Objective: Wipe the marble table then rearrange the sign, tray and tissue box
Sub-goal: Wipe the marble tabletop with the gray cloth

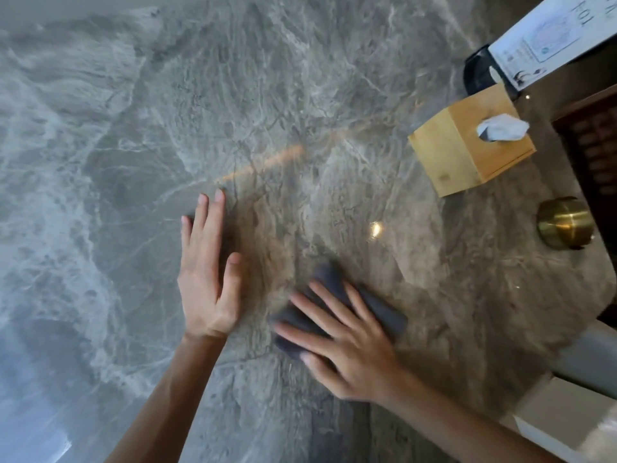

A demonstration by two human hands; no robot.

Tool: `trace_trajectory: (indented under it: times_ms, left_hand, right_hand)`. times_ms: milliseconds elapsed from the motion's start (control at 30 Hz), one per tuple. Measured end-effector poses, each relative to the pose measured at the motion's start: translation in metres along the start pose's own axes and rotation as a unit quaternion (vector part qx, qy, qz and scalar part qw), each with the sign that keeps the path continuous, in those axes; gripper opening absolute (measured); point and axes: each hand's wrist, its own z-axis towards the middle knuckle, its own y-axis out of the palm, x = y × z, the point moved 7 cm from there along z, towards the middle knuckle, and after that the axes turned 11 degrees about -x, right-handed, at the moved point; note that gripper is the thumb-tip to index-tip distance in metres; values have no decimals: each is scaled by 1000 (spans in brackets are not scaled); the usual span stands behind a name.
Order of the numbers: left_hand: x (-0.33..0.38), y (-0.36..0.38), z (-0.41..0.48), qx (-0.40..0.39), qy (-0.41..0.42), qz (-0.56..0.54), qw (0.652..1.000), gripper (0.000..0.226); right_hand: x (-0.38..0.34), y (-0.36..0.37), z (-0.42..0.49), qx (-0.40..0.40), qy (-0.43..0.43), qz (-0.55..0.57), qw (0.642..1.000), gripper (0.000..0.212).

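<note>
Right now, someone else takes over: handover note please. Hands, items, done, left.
Left hand: flat on the marble table, holding nothing.
Right hand: pressing a dark cloth flat on the table, mid-wipe.
Tissue box, sign and a black piece beside it, perhaps the tray, crowd the far right edge.
Done: wiping under way.
Left: finish wiping, then rearrange sign, tray, tissue box.
</note>
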Motion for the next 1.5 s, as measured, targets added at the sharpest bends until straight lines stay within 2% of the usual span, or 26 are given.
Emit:
trace_trajectory:
  times_ms: [33, 100, 200, 267, 333, 367, 433, 500, 533, 600, 700, 767, 800, 833, 867, 933, 967, 1000, 1067, 1133, 1167, 1200, 1267, 1333, 1433, 1500]
  left_hand:
    - [0, 0, 1, -3, -1, 3, 1000, 63]
    - [1, 1, 2, -3, 0, 7, 1000, 62]
    - [3, 1, 3, 1, 4, 9, 1000, 62]
    - [3, 2, 3, -1, 0, 13, 1000, 62]
    - [3, 2, 2, 0, -9, 12, 1000, 63]
    - [2, 2, 2, -4, -12, 5, 1000, 64]
    - [1, 2, 1, -6, -13, -2, 1000, 65]
    - [0, 1, 2, -5, -18, 0, 1000, 65]
    - [-1, 1, 2, -3, -20, -4, 1000, 64]
    - [0, -1, 2, 7, -17, -17, 1000, 64]
    - [1, -1, 2, 9, -16, -24, 1000, 62]
    - [1, -1, 3, 10, -20, -26, 999, 62]
    - [1, -1, 2, 11, -22, -25, 999, 63]
    - [1, 0, 2, 10, -21, -24, 999, 63]
    - [1, 0, 0, 9, -18, -22, 1000, 63]
    - [1, -1, 1, 11, -11, -15, 1000, 63]
    - [0, -1, 1, 9, -13, -15, 1000, 63]
    - [1, -1, 2, 8, -15, -15, 1000, 63]
    - [1, -2, 2, 14, -16, -15, 1000, 62]
    - [3, -2, 3, 16, -11, -13, 1000, 62]
    - [3, -1, 3, 13, -10, -13, 1000, 62]
    - [2, -1, 3, 11, -13, -14, 1000, 62]
    - [1, 0, 3, 12, -23, -14, 1000, 62]
    - [1, 1, 3, 10, -24, -7, 1000, 63]
    - [0, 1, 3, 8, -25, 8, 1000, 63]
    - [0, 0, 4, 9, -27, 6, 1000, 63]
  right_hand:
    - [15, 10, -33, -16, 17, -2, 1000, 57]
    - [75, 13, -53, -21, 136, 28, 990, 55]
    - [141, -24, 26, 74, 324, 68, 941, 52]
    - [144, -54, 106, 108, 356, 100, 923, 54]
    - [103, -65, 149, 124, 286, 80, 947, 55]
    - [70, -58, 145, 98, 209, 56, 971, 55]
    - [12, -28, 87, 32, 40, 16, 999, 56]
    - [8, -4, 17, -9, -39, -8, 999, 54]
    - [28, 0, 0, -19, -28, -10, 999, 53]
    - [92, -8, 9, -5, 81, 11, 997, 53]
    - [166, -53, 93, 84, 272, 58, 957, 51]
    - [168, -79, 151, 110, 323, 82, 936, 53]
    - [150, -81, 165, 116, 312, 75, 940, 55]
    - [120, -77, 162, 106, 262, 50, 958, 56]
    - [83, -63, 142, 78, 173, 19, 982, 56]
    - [24, -20, 54, 1, 16, -6, 1000, 56]
    - [18, -3, 4, -20, -8, -13, 1000, 55]
    - [33, 9, -35, -30, 16, -13, 999, 54]
    - [101, 9, -54, -15, 176, 38, 983, 55]
    - [154, -14, -6, 39, 349, 81, 933, 52]
    - [166, -31, 32, 75, 395, 98, 910, 52]
    - [164, -45, 71, 90, 407, 119, 901, 52]
    - [127, -59, 128, 117, 350, 105, 923, 54]
    - [60, -50, 123, 90, 241, 69, 964, 56]
    - [-7, -9, 21, 31, 89, 50, 994, 55]
    - [10, 12, -34, 8, 94, 36, 995, 53]
